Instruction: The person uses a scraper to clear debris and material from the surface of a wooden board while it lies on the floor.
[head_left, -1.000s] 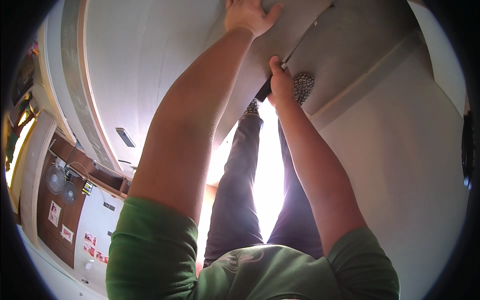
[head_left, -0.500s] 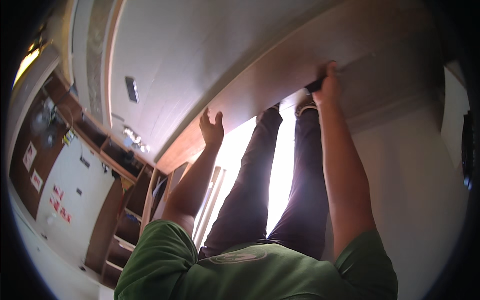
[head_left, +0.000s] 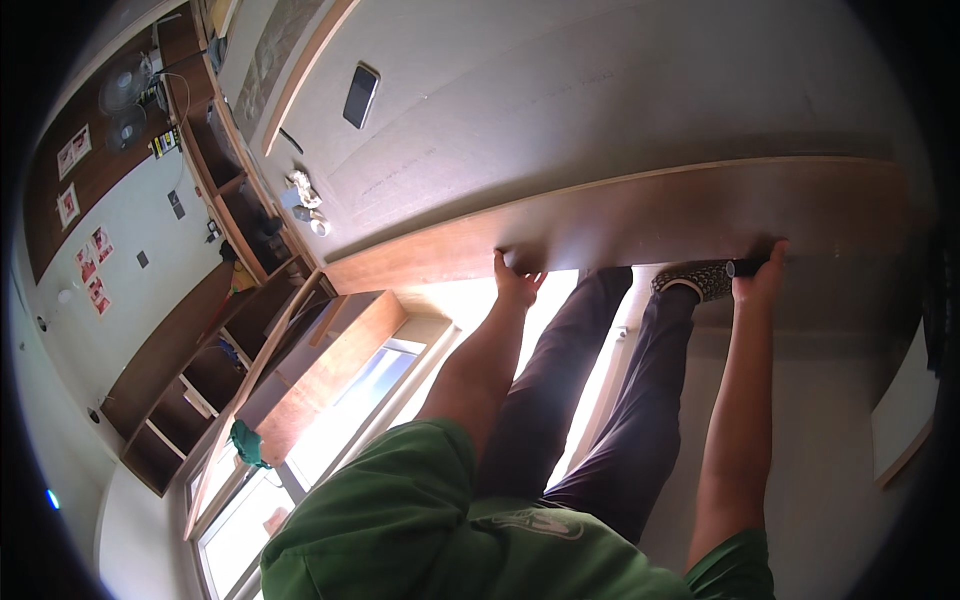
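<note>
A long brown wooden board (head_left: pixel 640 215) stands along the near edge of a broad grey surface (head_left: pixel 480 110). At the board's lower edge, left of centre, is my left hand (head_left: pixel 517 285), its fingers curled against the wood and partly hidden by it. My right hand (head_left: pixel 758 282) is farther along the same edge and closed round a short black cylinder (head_left: pixel 742 268). What kind of thing the cylinder is I cannot make out. The fingertips of that hand touch the board.
On the grey surface lie a phone (head_left: pixel 361 95), crumpled paper (head_left: pixel 302 188) and a small roll (head_left: pixel 320 227). Open wooden shelves (head_left: pixel 185 405) and a fan (head_left: pixel 125 85) stand to the left. A bright window (head_left: pixel 245 525) is at lower left. My shoe (head_left: pixel 700 280) shows under the board.
My left hand has moved right and onto the board's lower edge. My right hand still holds the black cylinder. The view has turned, so the board now runs more level.
</note>
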